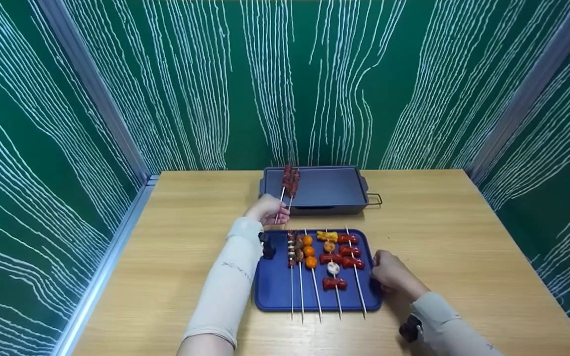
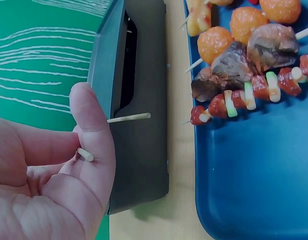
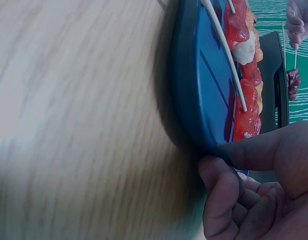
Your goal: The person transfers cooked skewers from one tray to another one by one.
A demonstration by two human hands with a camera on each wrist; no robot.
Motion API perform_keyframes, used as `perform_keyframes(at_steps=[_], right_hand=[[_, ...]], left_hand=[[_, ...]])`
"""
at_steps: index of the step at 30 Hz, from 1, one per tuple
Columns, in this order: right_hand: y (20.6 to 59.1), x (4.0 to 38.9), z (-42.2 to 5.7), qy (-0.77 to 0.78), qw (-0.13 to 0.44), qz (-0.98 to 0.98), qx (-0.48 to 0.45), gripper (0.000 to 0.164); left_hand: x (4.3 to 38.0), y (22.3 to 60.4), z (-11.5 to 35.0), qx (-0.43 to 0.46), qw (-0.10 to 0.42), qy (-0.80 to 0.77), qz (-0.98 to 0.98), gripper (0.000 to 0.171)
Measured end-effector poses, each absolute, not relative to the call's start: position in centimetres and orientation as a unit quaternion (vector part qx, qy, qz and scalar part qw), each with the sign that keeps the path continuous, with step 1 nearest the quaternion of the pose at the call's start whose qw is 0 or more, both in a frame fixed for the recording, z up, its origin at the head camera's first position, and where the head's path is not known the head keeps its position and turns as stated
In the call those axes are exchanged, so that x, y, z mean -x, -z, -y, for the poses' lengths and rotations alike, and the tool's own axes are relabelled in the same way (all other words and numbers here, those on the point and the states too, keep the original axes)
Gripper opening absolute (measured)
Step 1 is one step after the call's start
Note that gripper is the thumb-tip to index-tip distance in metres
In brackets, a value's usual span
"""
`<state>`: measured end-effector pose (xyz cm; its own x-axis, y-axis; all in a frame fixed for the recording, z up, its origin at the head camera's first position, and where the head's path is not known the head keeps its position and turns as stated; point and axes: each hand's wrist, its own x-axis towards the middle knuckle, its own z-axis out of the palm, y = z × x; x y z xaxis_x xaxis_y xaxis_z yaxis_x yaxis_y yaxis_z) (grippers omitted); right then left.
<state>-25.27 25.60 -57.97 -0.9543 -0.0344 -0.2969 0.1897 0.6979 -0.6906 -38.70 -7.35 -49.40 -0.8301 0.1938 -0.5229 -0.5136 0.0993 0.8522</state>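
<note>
My left hand (image 1: 268, 209) grips two meat skewers (image 1: 291, 182) by their sticks, with the dark red meat over the left part of a grey grill box (image 1: 332, 184). In the left wrist view, a stick end (image 2: 136, 117) juts past the fingers. My right hand (image 1: 393, 272) pinches the right rim of a blue tray (image 1: 271, 291), thumb on top in the right wrist view. Several skewers lie side by side on this tray: a red and green one (image 1: 291, 249), a brown mushroom-like one (image 1: 299, 251), orange balls (image 1: 309, 251), a mixed one (image 1: 333, 268) and red sausages (image 1: 352, 252).
The grill box has a wire handle (image 1: 375, 199) at its right side and stands just behind the tray. Both are on a wooden table (image 1: 443, 227). Behind the table rises a green wall (image 1: 314, 99) with white lines; a metal frame strip (image 1: 102, 247) runs along the left.
</note>
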Motion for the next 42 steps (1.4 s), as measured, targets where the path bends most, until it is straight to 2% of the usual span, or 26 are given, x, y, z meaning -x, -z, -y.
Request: perform_keyframes(at_steps=[7,26,42], right_hand=[[57.9,25.3,-25.7,0.385,0.146,-0.91,-0.041,0.015],[58.0,25.2,-25.7,0.378,0.141,-0.914,-0.035,0.012],[57.6,25.2,-25.6,0.389,0.15,-0.908,-0.042,0.014]], left_hand=[[38.2,49.1,7.7,0.099,0.257,-0.684,-0.676,0.033],[37.1,50.1,10.6,0.096,0.243,-0.718,-0.645,0.042],[36.0,50.2,12.4,0.085,0.24,-0.714,-0.652,0.019]])
